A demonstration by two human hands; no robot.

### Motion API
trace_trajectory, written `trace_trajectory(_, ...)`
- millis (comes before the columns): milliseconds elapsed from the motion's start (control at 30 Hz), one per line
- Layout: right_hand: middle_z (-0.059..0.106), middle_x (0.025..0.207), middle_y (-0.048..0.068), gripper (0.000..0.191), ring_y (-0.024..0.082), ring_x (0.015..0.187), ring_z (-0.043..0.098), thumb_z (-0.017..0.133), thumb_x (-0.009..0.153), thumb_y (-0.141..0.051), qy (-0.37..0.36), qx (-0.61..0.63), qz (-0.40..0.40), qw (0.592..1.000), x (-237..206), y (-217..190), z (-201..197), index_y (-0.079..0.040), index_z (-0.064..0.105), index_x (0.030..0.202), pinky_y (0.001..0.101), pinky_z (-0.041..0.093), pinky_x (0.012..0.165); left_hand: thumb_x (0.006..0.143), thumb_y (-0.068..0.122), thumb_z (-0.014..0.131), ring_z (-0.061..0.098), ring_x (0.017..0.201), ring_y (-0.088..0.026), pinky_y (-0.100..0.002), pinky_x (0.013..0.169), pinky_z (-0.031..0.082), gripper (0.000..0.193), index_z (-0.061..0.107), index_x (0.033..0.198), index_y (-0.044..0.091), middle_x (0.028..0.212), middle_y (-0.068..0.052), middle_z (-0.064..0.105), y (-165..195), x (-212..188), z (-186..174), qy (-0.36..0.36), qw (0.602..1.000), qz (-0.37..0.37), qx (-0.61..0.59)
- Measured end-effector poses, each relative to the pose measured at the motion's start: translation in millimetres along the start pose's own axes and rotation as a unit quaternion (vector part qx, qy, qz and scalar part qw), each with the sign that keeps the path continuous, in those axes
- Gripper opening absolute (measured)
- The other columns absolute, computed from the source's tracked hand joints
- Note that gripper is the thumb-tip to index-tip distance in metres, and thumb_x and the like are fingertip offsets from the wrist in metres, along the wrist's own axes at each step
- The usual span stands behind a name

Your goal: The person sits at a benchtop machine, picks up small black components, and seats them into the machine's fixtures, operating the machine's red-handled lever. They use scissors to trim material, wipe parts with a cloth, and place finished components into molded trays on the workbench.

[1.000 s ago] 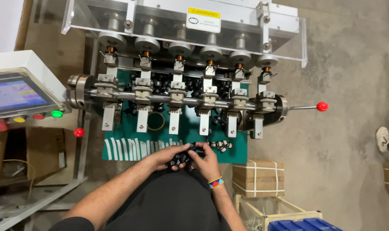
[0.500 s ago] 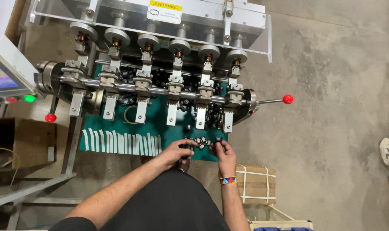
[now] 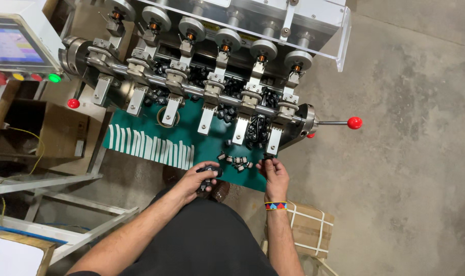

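Right hand (image 3: 274, 171) pinches one small black part (image 3: 268, 157) between thumb and fingertips, raised just under the nearest metal clamp (image 3: 274, 139) of the winding machine (image 3: 202, 66). Left hand (image 3: 201, 176) is curled shut around a cluster of the same black parts (image 3: 208, 172), held at the near edge of the green mat (image 3: 202, 145).

Risks, as judged from here:
- The pinch on the single part is fingertip-only; a slip would drop it past the mat edge to the floor, since that hand sits right at the edge.
- The left hand looks overfull; a loosened finger could spill pieces.
- Loose parts (image 3: 236, 161) lie scattered on the mat between the two hands; a sweeping wrist could knock them off.
- Fingers are close to the clamp and the shaft; if the machine turned, a pinch is possible. Cannot tell whether it is powered beyond a lit green button (image 3: 54, 77) on the control box (image 3: 18, 48).

Surface and room: the bench carries the mat, with a row of white strips (image 3: 148, 145) far to the left of the left hand. A red-knobbed lever (image 3: 354, 122) juts out to the right of the right hand. Bare concrete floor (image 3: 411, 168) all round; a strapped cardboard box (image 3: 306, 230) below the right wrist, an open carton (image 3: 43, 133) off to the far left.
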State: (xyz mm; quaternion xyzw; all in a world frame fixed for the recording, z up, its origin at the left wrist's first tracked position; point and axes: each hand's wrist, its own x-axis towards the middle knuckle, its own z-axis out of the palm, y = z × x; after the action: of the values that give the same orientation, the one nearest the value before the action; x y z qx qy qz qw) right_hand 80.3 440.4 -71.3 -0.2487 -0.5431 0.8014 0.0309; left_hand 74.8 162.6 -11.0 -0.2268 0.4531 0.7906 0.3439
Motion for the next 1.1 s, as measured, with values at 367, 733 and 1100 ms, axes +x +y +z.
trace_trajectory(367, 0.072, 0.092, 0.011, 0.03, 0.017, 0.077, 0.071, 0.071, 0.099, -0.027, 0.034, -0.012, 0.01, 0.999, 2.2, -3.4, 5.8, 0.001, 0.066, 0.109, 0.0298, 0.059, 0.072, 0.09, 0.015, 0.078, 0.067, 0.069, -0.011, -0.025, 0.046, 0.048, 0.026, 0.063, 0.11, 0.008, 0.093, -0.005, 0.068, 7.1, 12.0, 9.7, -0.058, 0.997, -0.009, 0.055)
trace_trajectory(733, 0.067, 0.116, 0.008, 0.044, 0.014, 0.106, 0.063, 0.07, 0.099, -0.009, -0.188, -0.195, -0.041, 0.962, -61.6, -6.9, 66.6, -0.001, 0.062, 0.142, 0.03, 0.054, 0.096, 0.093, 0.023, 0.075, 0.065, 0.065, -0.01, -0.023, 0.045, 0.047, 0.023, 0.065, 0.108, 0.009, 0.09, -0.005, 0.071, 21.0, 25.8, 28.9, -0.098, 0.994, -0.005, 0.039)
trace_trajectory(1100, 0.072, 0.11, 0.006, 0.029, 0.013, 0.099, 0.071, 0.067, 0.097, -0.011, -0.158, -0.202, -0.106, 0.961, -79.0, -10.3, 96.2, 0.001, 0.063, 0.124, 0.0292, 0.057, 0.088, 0.094, 0.028, 0.073, 0.064, 0.063, -0.011, -0.024, 0.044, 0.045, 0.025, 0.064, 0.107, 0.008, 0.09, -0.006, 0.07, 36.6, 13.3, 0.8, -0.097, 0.992, -0.011, 0.076)
